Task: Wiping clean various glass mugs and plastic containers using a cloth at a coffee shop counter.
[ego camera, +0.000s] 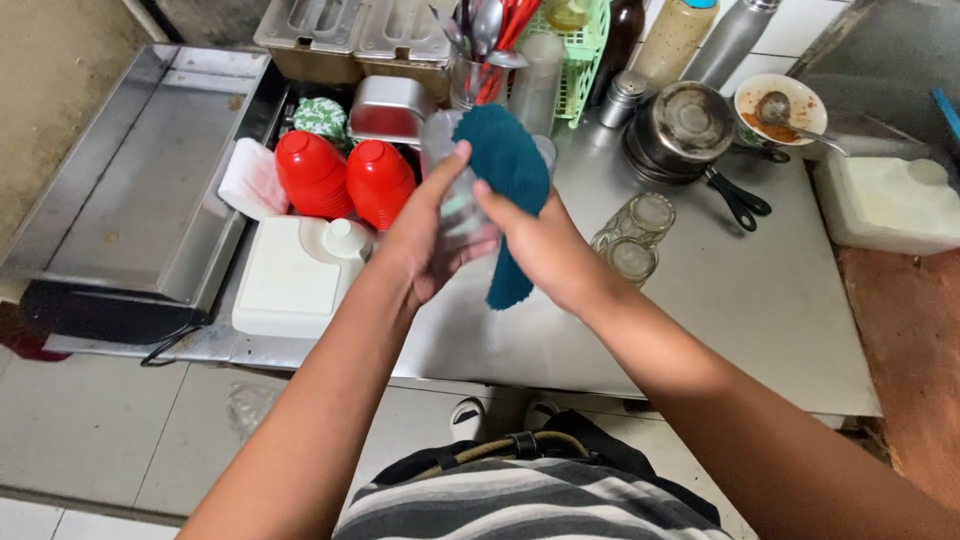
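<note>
Above the steel counter [720, 300], just left of two upturned jars [633, 240], left hand [425, 240] grips a clear glass [455, 195] while right hand [540, 245] clasps a teal cloth [510, 160] against it; best wiped by turning the glass steadily.

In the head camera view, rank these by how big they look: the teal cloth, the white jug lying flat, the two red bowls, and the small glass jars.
1. White jug
2. Teal cloth, though it is nearer the camera, so unsure
3. Red bowls, the two look alike
4. Glass jars
</note>
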